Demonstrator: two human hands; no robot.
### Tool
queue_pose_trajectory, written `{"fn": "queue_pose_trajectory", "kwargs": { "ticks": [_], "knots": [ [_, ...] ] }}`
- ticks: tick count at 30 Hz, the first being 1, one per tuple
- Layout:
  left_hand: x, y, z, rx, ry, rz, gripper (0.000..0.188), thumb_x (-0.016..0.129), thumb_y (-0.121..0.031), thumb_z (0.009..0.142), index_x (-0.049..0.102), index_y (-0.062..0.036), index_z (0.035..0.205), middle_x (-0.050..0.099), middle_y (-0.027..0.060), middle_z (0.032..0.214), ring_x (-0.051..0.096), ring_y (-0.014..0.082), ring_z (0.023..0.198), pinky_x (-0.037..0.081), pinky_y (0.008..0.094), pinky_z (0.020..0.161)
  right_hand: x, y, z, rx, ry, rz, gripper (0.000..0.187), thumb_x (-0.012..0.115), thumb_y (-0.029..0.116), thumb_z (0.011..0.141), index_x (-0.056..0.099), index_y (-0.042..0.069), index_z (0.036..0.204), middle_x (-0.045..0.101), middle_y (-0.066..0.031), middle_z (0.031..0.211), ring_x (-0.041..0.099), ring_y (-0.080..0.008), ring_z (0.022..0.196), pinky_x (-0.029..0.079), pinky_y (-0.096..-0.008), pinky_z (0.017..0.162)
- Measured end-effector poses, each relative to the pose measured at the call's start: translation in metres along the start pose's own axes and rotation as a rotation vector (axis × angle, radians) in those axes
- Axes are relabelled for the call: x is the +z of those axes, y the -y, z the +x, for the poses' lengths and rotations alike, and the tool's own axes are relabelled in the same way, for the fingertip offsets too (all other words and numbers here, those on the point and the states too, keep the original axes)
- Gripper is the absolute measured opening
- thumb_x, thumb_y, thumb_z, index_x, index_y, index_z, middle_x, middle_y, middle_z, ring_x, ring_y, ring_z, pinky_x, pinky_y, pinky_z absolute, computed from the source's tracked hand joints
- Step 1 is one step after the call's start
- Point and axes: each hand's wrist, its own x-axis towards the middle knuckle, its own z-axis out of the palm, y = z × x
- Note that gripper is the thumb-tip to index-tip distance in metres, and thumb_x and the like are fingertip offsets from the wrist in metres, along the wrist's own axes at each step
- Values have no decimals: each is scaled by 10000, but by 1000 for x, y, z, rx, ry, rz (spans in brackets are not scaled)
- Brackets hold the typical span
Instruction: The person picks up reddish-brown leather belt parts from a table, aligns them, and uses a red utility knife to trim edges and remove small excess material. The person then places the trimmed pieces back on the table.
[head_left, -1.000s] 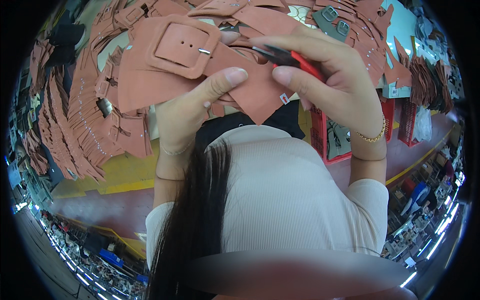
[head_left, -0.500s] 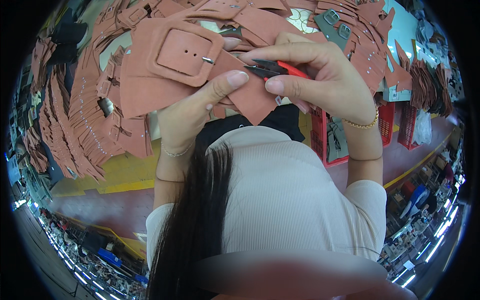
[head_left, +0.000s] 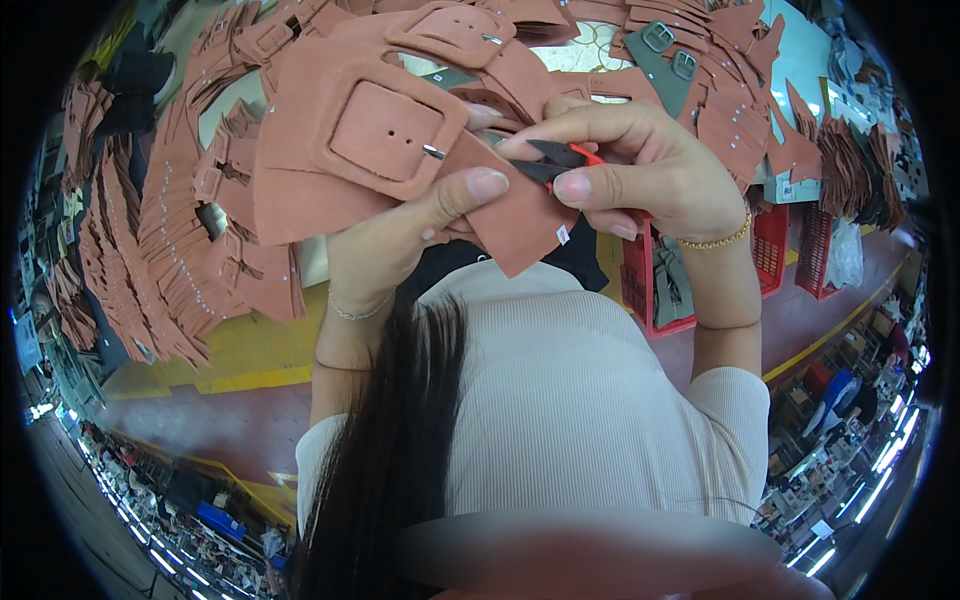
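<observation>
My left hand point(head_left: 392, 240) is closed on a salmon-coloured leather buckle strap point(head_left: 300, 180), its thumb pressed on the front beside a large covered square buckle point(head_left: 331, 132). A short metal prong shows at the buckle's right side. The strap's pointed end point(head_left: 520, 225) hangs to the right and carries a small white tag. My right hand point(head_left: 670, 180) grips thread snips point(head_left: 552, 160) with dark blades and red handles, close to the strap's upper edge. Its forefinger reaches towards the strap; whether it touches is hard to see.
Stacks of similar leather pieces point(head_left: 180, 220) cover the table's left side. Another buckled piece point(head_left: 455, 32) lies just beyond my hands, and a grey-green buckled piece point(head_left: 665, 65) farther right. Red plastic crates point(head_left: 640, 270) stand below the table's right edge.
The strap has shifted a little right and downward with my left hand. The snips have turned and drawn back slightly to the right, still in my right hand.
</observation>
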Motion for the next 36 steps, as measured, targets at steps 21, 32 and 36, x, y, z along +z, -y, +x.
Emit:
{"fn": "queue_pose_trajectory", "kwargs": {
  "ticks": [21,32,36],
  "knots": [
    [4,-4,-3,136,-85,53,569,696,9,712,453,83,1221,579,184,1122,611,254,990,531,337,823,11,8,2,-536,-473,-859,136,740,66,733,636,19,807,500,1,744,455,-69,675,363,-227,606],
    [1,4,-1,201,-69,4,534,685,39,724,475,60,1214,584,163,1091,602,254,1001,516,370,864,12,11,15,-315,-452,-661,219,644,198,847,626,34,991,548,-19,709,487,-65,485,383,-200,409],
    [1,4,2,247,-112,21,533,672,28,731,471,66,1223,581,166,1090,608,254,983,516,370,858,27,9,-4,-273,-470,-383,291,549,82,890,570,-20,1162,557,-2,806,427,-30,444,334,-168,424]
  ]
}}
